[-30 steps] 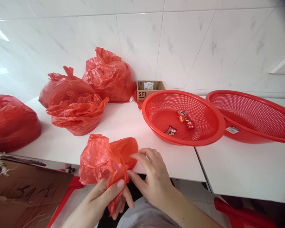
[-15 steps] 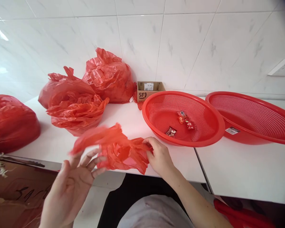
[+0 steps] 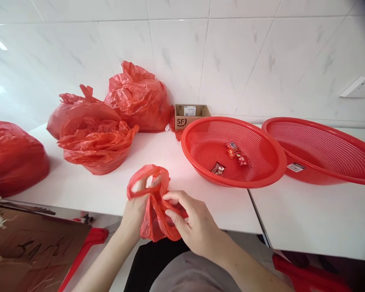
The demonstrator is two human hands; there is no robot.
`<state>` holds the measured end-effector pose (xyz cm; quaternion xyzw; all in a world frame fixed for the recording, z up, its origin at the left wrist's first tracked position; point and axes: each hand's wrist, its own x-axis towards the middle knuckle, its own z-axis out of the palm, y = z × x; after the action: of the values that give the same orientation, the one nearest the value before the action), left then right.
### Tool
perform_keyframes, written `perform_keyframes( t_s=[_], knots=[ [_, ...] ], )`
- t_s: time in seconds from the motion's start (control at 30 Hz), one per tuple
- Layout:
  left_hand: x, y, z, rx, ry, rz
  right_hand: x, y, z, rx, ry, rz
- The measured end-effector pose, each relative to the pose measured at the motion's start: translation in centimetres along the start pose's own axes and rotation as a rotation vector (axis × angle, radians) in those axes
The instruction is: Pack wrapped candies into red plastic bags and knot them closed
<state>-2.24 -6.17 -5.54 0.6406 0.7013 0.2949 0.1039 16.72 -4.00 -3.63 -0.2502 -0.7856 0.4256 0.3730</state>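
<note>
A thin red plastic bag hangs over the near edge of the white table, its loops spread around my left hand. That hand reaches into the bag, and red film covers most of its fingers, so their grip is hidden. From the right, my right hand pinches the bag's edge between thumb and fingers. Beyond it on the table stands a red perforated basket with several small wrapped snacks inside and one brown packet apart from them.
A second red basket stands at the right. Filled red bags sit at the back left, with an open-topped red bag before them and another bag far left. A small cardboard box rests by the wall; a larger carton is below.
My left hand, earlier open beside the flapping bag, has moved right and into it. The bag has come closer to my body, and my right hand has come down with it.
</note>
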Motion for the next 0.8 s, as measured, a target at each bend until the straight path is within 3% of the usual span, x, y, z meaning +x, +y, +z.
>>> perform_keyframes(
  t_s=[0.1,0.23,0.33,0.4,0.47,0.53,0.6,0.63,0.7,0.8],
  knots=[
    [0.9,-2.2,-0.2,0.073,-0.004,-0.090,-0.8,0.2,-0.7,0.218,0.077,0.047],
    [1.3,-5.8,-1.8,0.132,0.130,-0.238,-0.8,0.7,-3.0,0.640,0.436,0.251],
    [0.4,-7.4,-2.7,0.095,0.045,-0.277,-0.3,0.8,-4.1,0.755,0.496,0.376],
    [-0.8,-7.0,-3.1,0.084,0.000,-0.280,0.1,0.9,-4.2,0.764,0.461,0.393],
    [-2.1,-5.4,-3.3,0.120,0.125,-0.230,0.4,1.0,-3.9,0.724,0.455,0.366],
    [-3.1,-3.0,-3.2,0.159,0.357,-0.054,0.8,1.2,-3.4,0.658,0.458,0.330],
    [-3.4,-0.9,-2.7,0.189,0.480,0.218,1.1,1.5,-3.1,0.627,0.418,0.309],
    [-3.2,-0.3,-2.4,0.224,0.474,0.340,1.3,1.6,-2.9,0.624,0.383,0.305],
    [-2.3,-0.2,-1.8,0.321,0.341,0.457,1.4,1.9,-2.9,0.609,0.316,0.296],
    [-0.5,-2.1,-1.6,0.355,-0.015,0.336,1.0,2.0,-3.4,0.456,0.235,0.296]
  ],
)
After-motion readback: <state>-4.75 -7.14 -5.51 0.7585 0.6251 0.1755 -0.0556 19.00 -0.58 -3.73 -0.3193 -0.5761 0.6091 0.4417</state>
